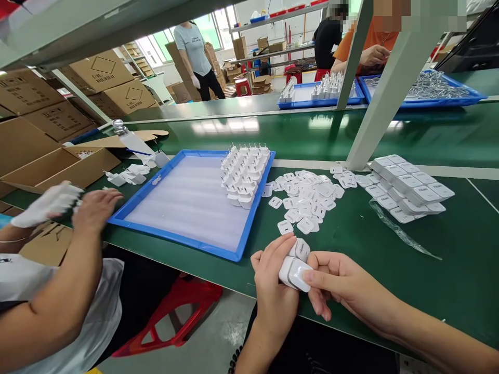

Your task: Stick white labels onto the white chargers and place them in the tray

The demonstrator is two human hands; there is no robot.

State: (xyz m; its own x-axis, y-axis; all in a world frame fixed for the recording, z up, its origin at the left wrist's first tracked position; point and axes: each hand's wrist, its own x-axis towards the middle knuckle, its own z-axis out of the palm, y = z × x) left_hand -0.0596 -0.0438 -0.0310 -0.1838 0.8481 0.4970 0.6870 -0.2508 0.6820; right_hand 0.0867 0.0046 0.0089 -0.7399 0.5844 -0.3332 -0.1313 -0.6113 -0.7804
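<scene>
Near the table's front edge, my left hand [273, 283] is wrapped round two white plug chargers [290, 271] with rounded corners and grey bands. The farther one shows small print on its face. My right hand [343, 278] is closed, its thumb on the glossy white face of the nearer charger; its fingertips are partly hidden behind. Just beyond my hands lies a loose heap of white square printed labels [306, 197]. Left of the heap, several white plug chargers [245, 171] stand with pins up in the right part of a blue-rimmed tray [187, 244].
Stacked white label sheets [413, 184] and a clear plastic strip [403, 231] lie to the right. A metal post [384, 93] rises behind them. At left a co-worker's gloved hand [49, 205] and bare hand [95, 208] work by an open carton [58, 169]. A red stool [175, 311] stands below.
</scene>
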